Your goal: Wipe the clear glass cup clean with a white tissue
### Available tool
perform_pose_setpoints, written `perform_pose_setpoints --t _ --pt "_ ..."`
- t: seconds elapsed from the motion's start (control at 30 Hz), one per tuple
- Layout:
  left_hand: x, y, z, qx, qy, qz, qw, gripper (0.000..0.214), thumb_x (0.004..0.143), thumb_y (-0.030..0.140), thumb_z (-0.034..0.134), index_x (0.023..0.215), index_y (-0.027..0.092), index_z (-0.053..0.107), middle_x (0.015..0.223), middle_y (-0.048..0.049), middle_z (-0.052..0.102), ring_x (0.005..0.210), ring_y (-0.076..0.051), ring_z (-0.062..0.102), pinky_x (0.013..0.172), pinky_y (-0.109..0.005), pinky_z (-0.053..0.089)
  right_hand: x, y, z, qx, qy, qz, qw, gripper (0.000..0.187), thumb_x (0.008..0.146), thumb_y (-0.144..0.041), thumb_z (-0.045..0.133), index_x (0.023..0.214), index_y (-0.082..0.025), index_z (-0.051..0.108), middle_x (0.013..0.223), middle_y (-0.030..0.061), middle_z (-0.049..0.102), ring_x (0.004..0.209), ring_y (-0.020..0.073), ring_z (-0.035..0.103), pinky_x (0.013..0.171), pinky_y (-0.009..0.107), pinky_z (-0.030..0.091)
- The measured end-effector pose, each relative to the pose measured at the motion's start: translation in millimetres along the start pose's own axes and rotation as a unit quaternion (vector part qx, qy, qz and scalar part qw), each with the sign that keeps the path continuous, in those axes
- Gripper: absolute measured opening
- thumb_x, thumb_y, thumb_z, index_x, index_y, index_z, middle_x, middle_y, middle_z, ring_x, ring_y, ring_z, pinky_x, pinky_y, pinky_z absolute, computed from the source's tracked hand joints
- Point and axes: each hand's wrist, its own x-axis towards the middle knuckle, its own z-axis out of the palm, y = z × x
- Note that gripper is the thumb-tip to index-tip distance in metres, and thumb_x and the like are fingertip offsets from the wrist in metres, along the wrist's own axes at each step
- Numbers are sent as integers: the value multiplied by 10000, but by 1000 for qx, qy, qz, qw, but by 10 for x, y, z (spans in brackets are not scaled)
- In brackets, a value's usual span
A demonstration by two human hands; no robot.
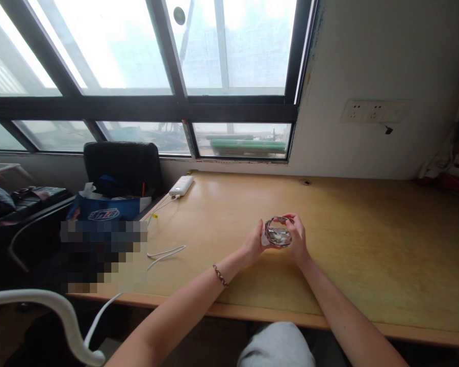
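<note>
Between both hands is a small round, open-topped bowl [277,237] with a dark, uneven rim and crinkled grey-brown walls. It looks woven or folded, but its material is hard to make out. My left hand [254,241] supports it from the left side and underneath, with the thumb up along the wall. On the opposite side, my right hand [298,235] grips the rim, its fingers curled over the far edge. The bowl is held above the desk, tilted so that its inside faces me. Some fingertips are hidden behind it.
The wooden desk [367,255] spreads under my hands. A white power bank [181,186] lies near its left edge, with a white cable [166,252] trailing off. A black chair with a blue bag [104,211] stands left. Wall sockets [375,111] are at the right.
</note>
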Motion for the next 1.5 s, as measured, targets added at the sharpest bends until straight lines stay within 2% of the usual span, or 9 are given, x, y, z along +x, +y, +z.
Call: perform_pose_setpoints --t 0.17,0.27,0.37,0.5,0.6,0.7,0.83,1.2,1.5 --pt "-58 31 57 -75 -35 -83 993 640 770 604 265 986 67 537 866 -155 629 743 -242 605 631 -375 465 -26 -84 18 38 -76 30 996 227 729 -371 476 862 -189 505 843 65 631 820 205 578 656 311 461" --pt "-53 21 50 -94 -37 -91 991 645 762 607 287 999 62 536 906 -154 621 727 -213 604 606 -316 464 -2 -77 21 21 -72 31 997 252 735 -397 463 848 -187 545 902 66 631 870 202 566 707 309 453" --pt "-45 41 38 -98 -37 -59 993 586 777 561 333 1048 79 526 965 -144 608 736 -195 602 614 -289 461 72 8 -2 -3 -36 37 999 343 740 -455 436 876 -175 582 965 67 624 907 205 557 745 310 445" --pt "-53 85 60 -97 -31 25 995 451 806 440 405 1068 94 528 1060 -136 573 926 -220 554 786 -338 436 154 157 -56 -10 26 66 997 469 753 -531 382 944 -151 581 905 76 646 847 214 591 756 337 450" --pt "-57 91 82 -100 -38 70 992 391 808 376 439 1070 100 530 1122 -127 539 1015 -227 505 856 -349 402 142 200 -62 -20 22 41 999 529 785 -544 303 1069 -150 513 994 92 615 937 215 563 819 355 429" --pt "-45 85 70 -114 -30 95 989 380 808 363 445 1079 109 526 1155 -114 518 1038 -211 491 876 -319 394 93 197 -22 -59 -17 -17 998 576 740 -516 442 1195 -171 372 1171 107 504 1062 219 484 889 374 386" --pt "-21 89 20 -114 -10 102 988 389 802 385 449 1068 113 534 1114 -104 549 971 -186 532 840 -284 412 55 204 35 -167 -34 -95 981 842 529 -391 707 1227 -169 291 1242 132 417 1129 241 411 953 401 321" --pt "35 111 -18 -6 -6 192 981 334 778 328 507 1047 138 563 1084 -95 567 1015 -193 502 885 -313 361 108 255 25 -121 -26 -45 991 715 523 -311 720 1130 -189 363 1137 111 499 1054 229 482 897 393 395" --pt "-24 177 -54 177 58 283 941 408 751 341 528 1134 199 515 1233 -48 462 1182 -224 349 1009 -355 225 77 188 -8 -98 -68 5 993 551 591 -338 671 1068 -190 437 1063 92 558 924 218 566 793 371 470"
